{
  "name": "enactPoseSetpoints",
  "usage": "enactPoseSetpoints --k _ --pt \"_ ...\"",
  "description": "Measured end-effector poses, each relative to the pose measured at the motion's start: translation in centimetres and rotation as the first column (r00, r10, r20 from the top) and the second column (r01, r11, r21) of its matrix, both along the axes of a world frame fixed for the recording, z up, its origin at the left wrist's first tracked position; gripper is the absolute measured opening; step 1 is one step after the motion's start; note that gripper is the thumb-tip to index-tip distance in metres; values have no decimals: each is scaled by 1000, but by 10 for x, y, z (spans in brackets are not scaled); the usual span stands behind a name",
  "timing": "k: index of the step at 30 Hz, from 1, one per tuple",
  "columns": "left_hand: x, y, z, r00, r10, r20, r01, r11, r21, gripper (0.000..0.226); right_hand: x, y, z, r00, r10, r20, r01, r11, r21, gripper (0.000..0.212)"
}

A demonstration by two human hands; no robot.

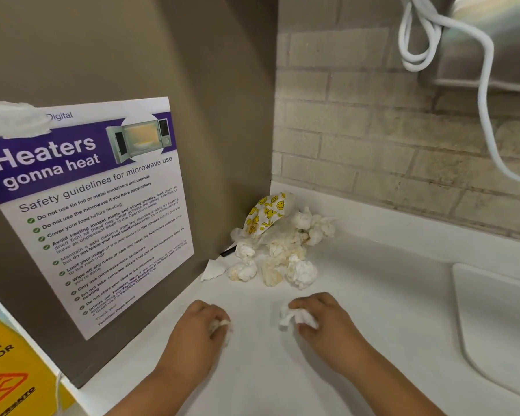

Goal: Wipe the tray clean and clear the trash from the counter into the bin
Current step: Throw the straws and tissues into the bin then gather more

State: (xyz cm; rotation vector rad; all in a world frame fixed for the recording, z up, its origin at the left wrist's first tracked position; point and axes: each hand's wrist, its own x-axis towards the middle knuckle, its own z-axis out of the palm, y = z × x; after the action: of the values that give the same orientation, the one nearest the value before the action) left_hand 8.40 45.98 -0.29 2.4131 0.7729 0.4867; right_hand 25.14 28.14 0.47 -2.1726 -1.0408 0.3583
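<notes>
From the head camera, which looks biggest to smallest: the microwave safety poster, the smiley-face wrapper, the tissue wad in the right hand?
1. microwave safety poster, clearly largest.
2. smiley-face wrapper.
3. tissue wad in the right hand; fingers hide part, so that rank is unsure.

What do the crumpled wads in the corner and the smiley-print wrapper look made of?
Crumpled wads: soft matte tissue paper, judging by fuzzy, tight creases; some stained yellowish. Smiley-print wrapper: probably thin printed paper, stiffly creased; possibly waxed or plastic film.
</notes>
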Motion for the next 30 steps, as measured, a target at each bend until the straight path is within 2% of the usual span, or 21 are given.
enactPoseSetpoints --k 3,5,7,9,11,13,16,18,20,22,24,26,30 --pt "11 -14 14 985 70 156 -31 969 -244 16 -19 12 11 995 34 -91 -24 994 103 41" --pt "15 -25 21 979 71 192 24 891 -453 10 -32 20 19 981 43 -192 -8 984 180 47" --pt "16 -36 27 969 51 240 109 788 -606 25 -43 27 26 957 75 -280 0 966 257 52" --pt "13 -39 29 975 58 213 87 786 -613 38 -49 33 29 955 103 -278 -22 960 280 55" --pt "9 -36 29 976 97 197 47 784 -619 40 -50 36 27 957 135 -258 -71 968 242 53" --pt "5 -31 26 975 103 195 45 771 -635 34 -48 36 24 951 185 -249 -146 975 166 53" --pt "-1 -25 22 978 89 187 37 813 -581 16 -32 36 18 934 276 -229 -265 961 77 60" --pt "-6 -21 21 979 97 178 16 838 -545 17 -13 37 15 954 281 -101 -273 958 87 57" --pt "-10 -17 22 979 125 158 -24 851 -525 25 12 40 11 973 167 156 -183 979 91 49" --pt "-13 -15 24 976 153 158 -49 852 -521 26 32 40 12 937 8 350 -14 1000 17 47" --pt "-17 -15 26 974 156 163 -52 858 -511 20 45 37 11 914 -37 403 106 983 -152 53" --pt "-22 -13 25 975 159 154 -61 861 -504 14 50 34 7 914 -29 406 146 954 -260 60" --pt "-29 -10 24 976 177 127 -90 859 -505 22 46 28 -4 919 -79 385 173 961 -216 60"
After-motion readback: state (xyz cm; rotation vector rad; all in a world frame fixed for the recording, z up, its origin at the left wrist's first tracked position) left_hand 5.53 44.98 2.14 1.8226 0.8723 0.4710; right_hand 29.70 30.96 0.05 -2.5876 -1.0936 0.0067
